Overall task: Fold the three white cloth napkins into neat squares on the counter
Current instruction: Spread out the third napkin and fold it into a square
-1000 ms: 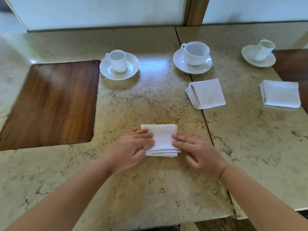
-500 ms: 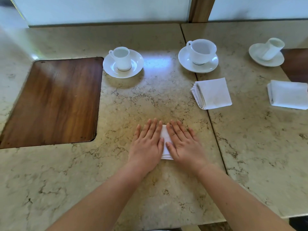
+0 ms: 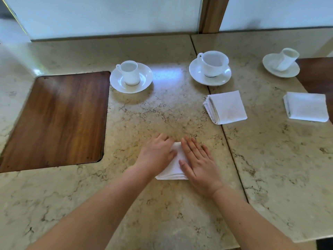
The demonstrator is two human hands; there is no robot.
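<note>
Pressing flat, open left hand (image 3: 156, 156) and right hand (image 3: 198, 163) hide most of lower-center napkin (image 3: 173, 168); only stacked edges show.

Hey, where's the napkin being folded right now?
In the head view, the napkin lies low at centre on the counter, pressed flat under the left hand and right hand, nearer than the two folded napkins to its right.

Beige veined marble counter (image 3: 162, 109) in two slabs with a dark seam (image 3: 225, 134) between, wooden inset panel (image 3: 57, 118) at left, second wood panel (image 3: 319, 73) at far right, pale frosted window (image 3: 108, 13) behind, wooden post (image 3: 213, 13) dividing panes, soft daylight glare on stone.
</note>
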